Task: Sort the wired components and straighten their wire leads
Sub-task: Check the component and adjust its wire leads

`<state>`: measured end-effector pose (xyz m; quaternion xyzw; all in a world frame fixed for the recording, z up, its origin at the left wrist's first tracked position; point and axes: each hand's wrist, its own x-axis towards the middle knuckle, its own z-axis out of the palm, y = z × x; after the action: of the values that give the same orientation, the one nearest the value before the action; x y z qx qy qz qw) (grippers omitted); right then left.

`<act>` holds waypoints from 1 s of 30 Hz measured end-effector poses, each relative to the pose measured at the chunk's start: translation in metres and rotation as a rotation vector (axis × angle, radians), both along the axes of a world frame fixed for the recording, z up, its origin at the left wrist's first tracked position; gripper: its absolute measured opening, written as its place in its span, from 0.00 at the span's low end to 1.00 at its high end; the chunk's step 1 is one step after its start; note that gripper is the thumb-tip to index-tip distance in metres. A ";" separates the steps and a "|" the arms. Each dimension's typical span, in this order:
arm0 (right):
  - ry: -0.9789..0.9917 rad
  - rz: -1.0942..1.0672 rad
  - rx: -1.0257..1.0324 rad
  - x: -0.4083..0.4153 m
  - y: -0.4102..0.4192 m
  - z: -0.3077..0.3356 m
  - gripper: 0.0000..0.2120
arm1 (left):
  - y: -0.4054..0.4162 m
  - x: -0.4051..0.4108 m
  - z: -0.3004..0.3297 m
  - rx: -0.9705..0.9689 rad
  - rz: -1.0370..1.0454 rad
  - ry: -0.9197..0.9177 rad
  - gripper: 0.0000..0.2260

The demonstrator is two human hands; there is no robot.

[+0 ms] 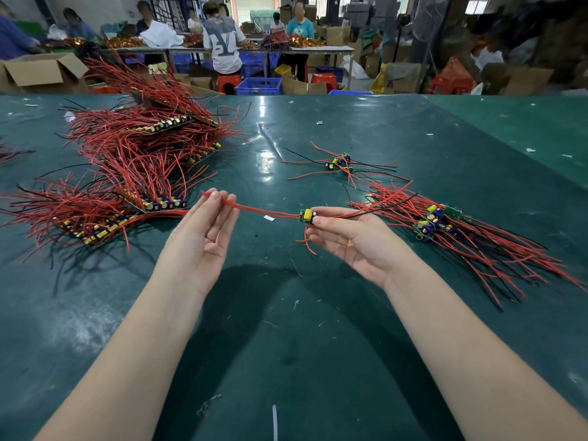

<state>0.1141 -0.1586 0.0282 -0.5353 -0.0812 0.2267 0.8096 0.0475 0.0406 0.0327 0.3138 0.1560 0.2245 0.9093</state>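
A large heap of wired boards is lying at left on the green table. The left hand is pinching the red lead taut at its tip; the right hand is gripping the small board, near the sorted pile. Pulling too hard is risking a torn solder joint.

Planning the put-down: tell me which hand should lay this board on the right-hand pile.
Right. The right hand already pinches the board beside that pile; the left hand only holds the wire end.
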 end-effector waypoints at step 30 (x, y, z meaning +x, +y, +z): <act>0.015 0.134 0.087 -0.004 0.002 0.005 0.08 | -0.010 0.005 0.004 -0.173 -0.067 0.047 0.06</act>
<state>0.1103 -0.1561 0.0336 -0.4913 -0.1205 0.2805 0.8157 0.0521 0.0305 0.0366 0.2446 0.1853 0.1721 0.9361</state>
